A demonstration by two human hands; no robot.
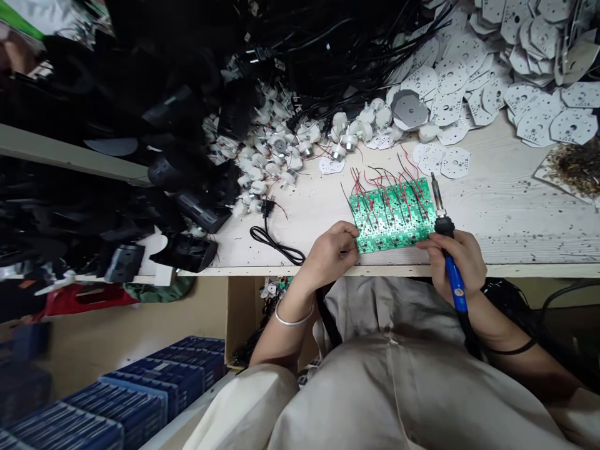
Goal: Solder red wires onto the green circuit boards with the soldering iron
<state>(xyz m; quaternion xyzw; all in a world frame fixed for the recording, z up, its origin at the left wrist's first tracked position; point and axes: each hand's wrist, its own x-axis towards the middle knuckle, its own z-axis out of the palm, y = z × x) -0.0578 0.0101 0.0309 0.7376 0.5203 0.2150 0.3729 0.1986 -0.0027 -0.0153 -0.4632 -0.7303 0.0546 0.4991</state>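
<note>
A green circuit board panel lies near the table's front edge, with several red and black wires standing up from it. My left hand is closed at the panel's lower left corner, thumb and fingers pinching its edge. In my right hand is a soldering iron with a blue handle, its tip pointing away from me, just right of the panel. The fingertips of that hand also touch the panel's lower right corner.
White motors with wires are heaped behind the panel, and white round boards at back right. A coiled black cable lies left. Dark residue covers a pad at far right. Black housings crowd the left; blue crates stand below.
</note>
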